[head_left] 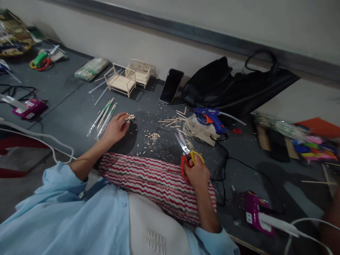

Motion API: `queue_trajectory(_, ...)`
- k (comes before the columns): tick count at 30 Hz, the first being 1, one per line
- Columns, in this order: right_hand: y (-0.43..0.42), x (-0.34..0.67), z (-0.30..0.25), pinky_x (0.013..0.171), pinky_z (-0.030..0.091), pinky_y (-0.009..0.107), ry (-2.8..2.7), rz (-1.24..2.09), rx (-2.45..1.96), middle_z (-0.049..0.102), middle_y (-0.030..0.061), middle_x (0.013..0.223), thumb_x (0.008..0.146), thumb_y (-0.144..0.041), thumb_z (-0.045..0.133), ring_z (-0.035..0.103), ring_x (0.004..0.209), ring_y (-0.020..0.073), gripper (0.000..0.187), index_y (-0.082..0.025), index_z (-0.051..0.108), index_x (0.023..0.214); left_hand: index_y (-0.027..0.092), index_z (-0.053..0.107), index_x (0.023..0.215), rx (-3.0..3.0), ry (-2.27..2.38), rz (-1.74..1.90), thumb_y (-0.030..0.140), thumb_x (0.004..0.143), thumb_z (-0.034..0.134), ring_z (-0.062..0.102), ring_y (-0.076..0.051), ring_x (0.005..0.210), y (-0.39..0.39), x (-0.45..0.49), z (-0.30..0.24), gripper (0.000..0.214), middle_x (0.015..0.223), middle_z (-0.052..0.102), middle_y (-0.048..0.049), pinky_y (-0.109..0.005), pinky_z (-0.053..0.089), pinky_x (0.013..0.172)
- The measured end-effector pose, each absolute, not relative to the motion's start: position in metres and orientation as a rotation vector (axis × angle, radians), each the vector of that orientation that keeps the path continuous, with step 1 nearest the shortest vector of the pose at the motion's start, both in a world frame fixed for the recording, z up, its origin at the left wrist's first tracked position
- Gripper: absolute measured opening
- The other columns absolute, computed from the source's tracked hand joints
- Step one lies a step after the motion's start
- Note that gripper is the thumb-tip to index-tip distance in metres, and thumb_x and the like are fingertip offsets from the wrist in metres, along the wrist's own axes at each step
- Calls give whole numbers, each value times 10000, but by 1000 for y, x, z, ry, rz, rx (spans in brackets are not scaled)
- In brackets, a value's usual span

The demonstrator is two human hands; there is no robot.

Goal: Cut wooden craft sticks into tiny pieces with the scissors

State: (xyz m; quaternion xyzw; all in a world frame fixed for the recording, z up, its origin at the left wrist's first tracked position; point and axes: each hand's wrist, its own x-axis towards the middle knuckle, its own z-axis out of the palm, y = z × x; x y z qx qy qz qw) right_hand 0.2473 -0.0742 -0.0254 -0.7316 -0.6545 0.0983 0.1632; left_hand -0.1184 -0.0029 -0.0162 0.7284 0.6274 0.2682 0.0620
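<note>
My left hand [115, 126] is closed, its fingertips at a small cluster of pale cut stick bits [130, 118] just above the dark table. Whether those bits are joined together, I cannot tell. In my right hand [198, 174] is a pair of scissors [186, 149] with red and yellow handles, blades slightly apart and pointing away from me. A loose pile of short stick pieces [154, 136] lies between my hands. Longer thin sticks [172, 121] are scattered behind the scissors. Beyond my left hand stand a miniature wooden bench [120, 83] and a second small seat [140, 75].
A blue glue gun [209, 116] rests by a clear plastic container [195, 124], its black cord trailing right. A phone [171, 86] leans near a black bag [225, 88]. Wrapped stick packs [103, 118] lie left. A striped cushion [151, 180] covers my lap. Purple power strips [257, 212] flank me.
</note>
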Motion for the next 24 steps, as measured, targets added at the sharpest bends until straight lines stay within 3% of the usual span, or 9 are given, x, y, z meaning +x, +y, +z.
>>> queue_trajectory(5,-74,249,-27,613,380,269,-1875,310,-2044,612,16,678,774,-428,542,581,657,184,326,-200,633,988,151,559,1263,2268,1825,620,271,857,489,519,-250,1236,36,-122,-20,428,1337,551,-130,-433,411,1058)
queue_trajectory(11,-74,251,-28,650,407,282,-1871,297,-2064,664,56,793,787,-415,523,605,728,201,338,-192,628,1018,151,632,1162,2335,1732,482,274,870,481,571,-252,1134,38,-133,-23,351,1219,627,-129,-440,417,1023)
queue_trajectory(20,-74,252,-25,587,379,273,-1867,349,-2071,630,20,684,769,-416,526,580,631,187,318,-215,633,990,198,604,1207,2191,1912,504,274,859,466,596,-242,1036,6,-156,-19,381,1106,677,-87,-396,463,960)
queue_trajectory(24,-73,252,-25,601,385,278,-1862,364,-2098,631,29,684,763,-418,532,584,643,194,325,-202,633,984,197,590,1230,2246,1860,502,260,840,465,577,-245,1104,2,-157,-17,414,1183,648,-95,-413,437,1000)
